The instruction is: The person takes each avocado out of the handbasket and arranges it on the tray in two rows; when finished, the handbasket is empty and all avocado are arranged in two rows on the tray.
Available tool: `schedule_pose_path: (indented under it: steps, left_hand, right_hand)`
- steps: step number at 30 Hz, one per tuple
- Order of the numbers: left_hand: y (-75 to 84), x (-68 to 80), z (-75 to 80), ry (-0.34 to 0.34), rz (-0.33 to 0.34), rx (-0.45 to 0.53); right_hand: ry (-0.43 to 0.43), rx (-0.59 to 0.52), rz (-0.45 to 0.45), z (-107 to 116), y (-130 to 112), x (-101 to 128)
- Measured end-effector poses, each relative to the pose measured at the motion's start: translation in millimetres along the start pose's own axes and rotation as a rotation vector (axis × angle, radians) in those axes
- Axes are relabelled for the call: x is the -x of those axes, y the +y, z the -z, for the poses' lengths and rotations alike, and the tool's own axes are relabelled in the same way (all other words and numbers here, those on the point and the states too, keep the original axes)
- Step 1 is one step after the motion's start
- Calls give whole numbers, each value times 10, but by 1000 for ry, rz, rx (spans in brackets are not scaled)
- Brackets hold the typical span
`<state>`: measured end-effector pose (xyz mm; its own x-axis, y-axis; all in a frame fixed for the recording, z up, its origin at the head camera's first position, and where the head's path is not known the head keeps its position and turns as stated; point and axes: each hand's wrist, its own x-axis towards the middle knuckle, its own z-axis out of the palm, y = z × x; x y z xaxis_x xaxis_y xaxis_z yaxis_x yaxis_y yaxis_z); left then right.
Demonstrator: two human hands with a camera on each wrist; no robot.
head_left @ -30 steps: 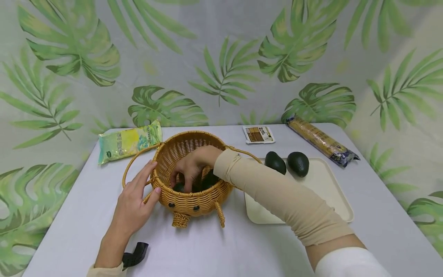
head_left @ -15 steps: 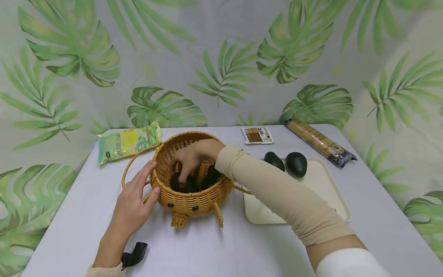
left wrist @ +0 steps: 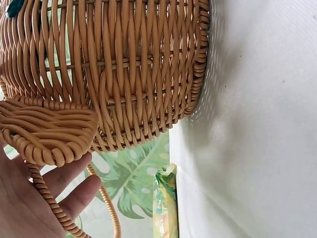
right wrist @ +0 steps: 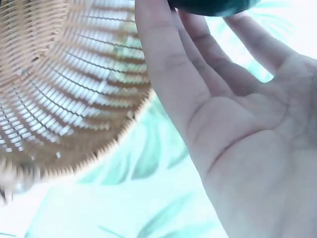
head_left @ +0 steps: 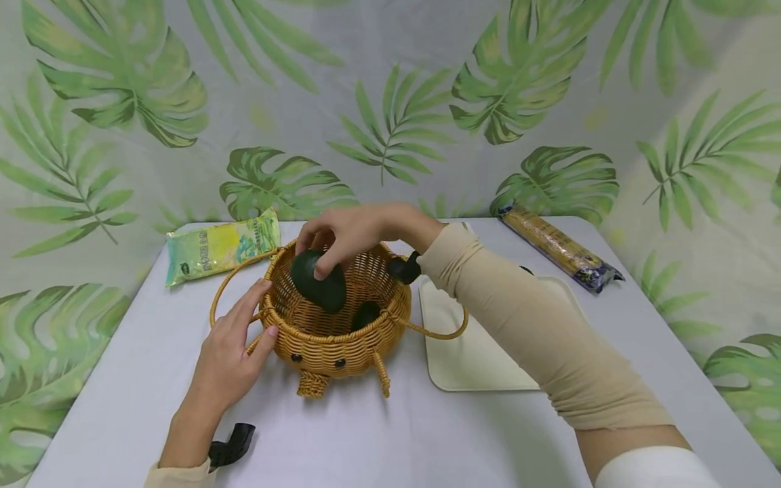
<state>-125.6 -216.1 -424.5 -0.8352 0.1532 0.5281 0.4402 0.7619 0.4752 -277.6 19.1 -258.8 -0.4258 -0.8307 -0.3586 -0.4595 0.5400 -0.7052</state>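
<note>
My right hand (head_left: 360,234) pinches a dark green avocado (head_left: 320,285) between thumb and fingers, holding it over the mouth of a wicker basket (head_left: 342,349). In the right wrist view, the fingers meet the avocado's underside (right wrist: 218,6) at the top edge. A second avocado (head_left: 366,316) lies inside the basket, near its front wall. My left hand (head_left: 228,356) rests at the basket's left side, fingers extended along the rim and thumb touching the weave. The left wrist view shows its fingers (left wrist: 81,196) beside the basket's woven ear (left wrist: 47,131) and thin handle.
A cream tray (head_left: 482,359) lies right of the basket, partly covered by my right forearm. A yellow-green packet (head_left: 222,251) is at the back left. A long golden packet (head_left: 558,245) lies at the back right. Basket handles (head_left: 442,333) stick out on both sides.
My right hand has risen from inside the basket, lifting an avocado to rim height. The right forearm now hides most of the tray's avocados. My left hand has stayed at the rim.
</note>
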Motion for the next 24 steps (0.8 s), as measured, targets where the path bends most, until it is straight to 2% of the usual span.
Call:
schedule_pose_path:
  steps: [5,13,24]
  left_hand:
    - [-9,13,4,2,-3,1]
    - [-10,12,40,18,-16,8]
    - [14,-4,19,3,-13,22]
  right_hand:
    - [82,8,65,64,39,294]
    - [191,-46,129,-3,308,761]
    - [333,-95,-11,-190,678,1329]
